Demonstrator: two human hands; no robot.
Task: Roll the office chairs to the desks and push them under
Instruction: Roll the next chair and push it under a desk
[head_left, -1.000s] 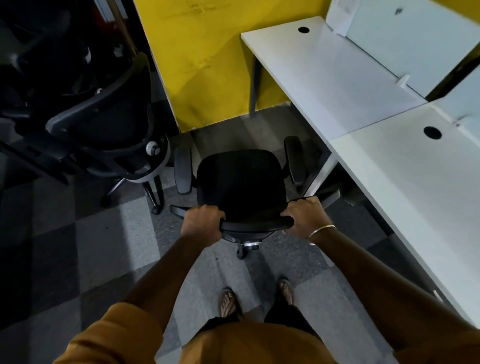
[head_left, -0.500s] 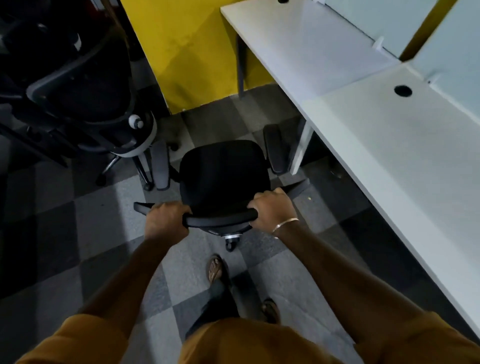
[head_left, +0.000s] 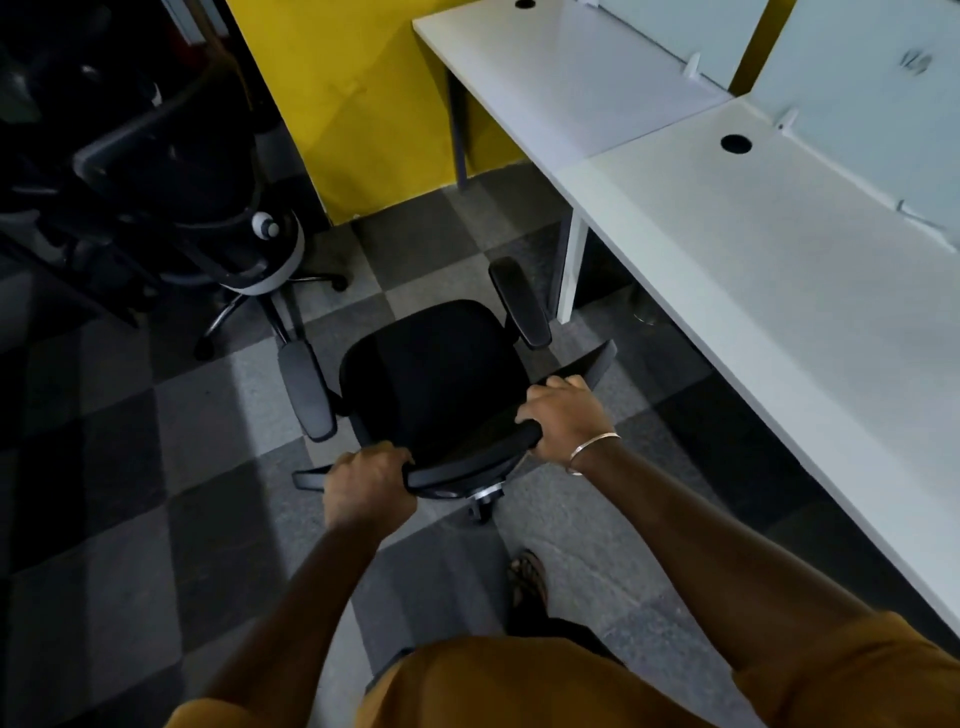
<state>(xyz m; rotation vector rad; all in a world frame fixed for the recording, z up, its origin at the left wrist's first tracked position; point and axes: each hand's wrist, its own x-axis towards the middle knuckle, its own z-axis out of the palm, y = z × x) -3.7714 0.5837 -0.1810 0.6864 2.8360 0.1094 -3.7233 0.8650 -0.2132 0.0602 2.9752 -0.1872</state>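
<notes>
Chair: black office chair on the carpet, seat ahead of the fingers, not yet under the desk.
Grip: left hand and right hand both curl their fingers round the backrest's top edge.
Risk: the armrest beyond the right fingers sits near the white desk leg; pushed straight on, it would likely strike the leg.
Look: dark padded seat, two armrests, wheeled base mostly hidden beneath.
</notes>
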